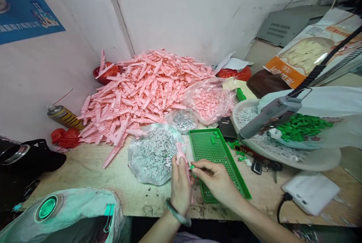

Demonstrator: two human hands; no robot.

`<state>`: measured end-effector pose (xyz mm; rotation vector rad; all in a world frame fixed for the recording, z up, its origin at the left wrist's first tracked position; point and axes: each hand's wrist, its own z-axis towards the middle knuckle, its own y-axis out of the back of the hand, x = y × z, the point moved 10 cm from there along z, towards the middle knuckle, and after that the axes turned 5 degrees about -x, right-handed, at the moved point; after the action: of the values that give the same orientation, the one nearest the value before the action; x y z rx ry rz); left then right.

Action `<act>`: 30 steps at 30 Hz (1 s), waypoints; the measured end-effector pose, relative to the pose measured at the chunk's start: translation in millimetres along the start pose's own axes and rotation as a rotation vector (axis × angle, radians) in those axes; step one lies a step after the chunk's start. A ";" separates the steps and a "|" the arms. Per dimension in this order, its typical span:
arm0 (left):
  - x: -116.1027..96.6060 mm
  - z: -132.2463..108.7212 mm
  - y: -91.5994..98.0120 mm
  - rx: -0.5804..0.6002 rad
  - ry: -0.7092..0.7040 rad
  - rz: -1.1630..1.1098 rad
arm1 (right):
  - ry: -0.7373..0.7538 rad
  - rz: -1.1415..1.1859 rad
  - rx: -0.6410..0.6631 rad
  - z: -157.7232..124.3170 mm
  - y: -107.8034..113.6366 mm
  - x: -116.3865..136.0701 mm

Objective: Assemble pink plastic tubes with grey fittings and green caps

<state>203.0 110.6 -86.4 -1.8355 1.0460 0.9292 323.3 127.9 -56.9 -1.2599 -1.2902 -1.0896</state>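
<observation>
The left hand (180,188) grips a pink moulded plastic part (181,156); the right hand (215,180) pinches a small green piece (192,166).

Spray can (65,117) beside red plastic bags (65,138) on the bench (87,175)

Stained workbench (93,175), heaped pink plastic parts (135,96), bagged grey parts (149,156), green tray (212,152)

My head camera looks forward and down, close above my left hand (180,188) and right hand (216,179), toward the bench (93,171) and wall (183,9) beyond them.
</observation>
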 end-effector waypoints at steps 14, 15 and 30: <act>-22.0 -11.2 -24.2 0.243 -0.243 0.379 | -0.014 -0.030 0.003 2.2 7.9 11.2; -17.8 -14.1 -27.6 0.262 -0.208 0.376 | -0.006 0.008 -0.018 4.9 11.8 15.0; 33.8 -47.5 -50.2 0.428 0.682 -0.202 | 0.744 -0.333 -0.900 -30.5 176.1 113.7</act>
<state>270.7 74.3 -82.6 -1.8638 1.2996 -0.0751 504.2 119.7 53.0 -1.0482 -0.4126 -2.2625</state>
